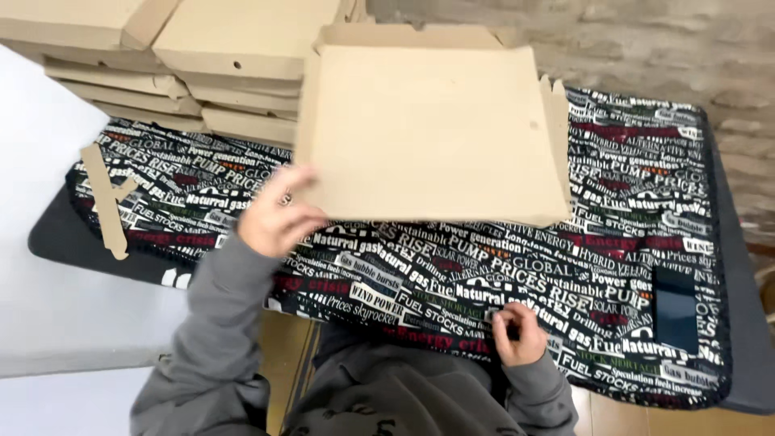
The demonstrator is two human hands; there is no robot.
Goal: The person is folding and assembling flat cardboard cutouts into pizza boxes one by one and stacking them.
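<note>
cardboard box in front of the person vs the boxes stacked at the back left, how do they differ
The flat box lies alone on the printed cloth, partly folded with side flaps up; the stacked boxes are closed and piled in layers. The left hand touches the flat box's corner; no hand touches the stacked boxes. Both are plain brown cardboard.

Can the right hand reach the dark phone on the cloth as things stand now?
Probably yes. The right hand rests at the near edge of the printed cloth, and the phone lies flat to its right with only bare cloth between them.
</note>
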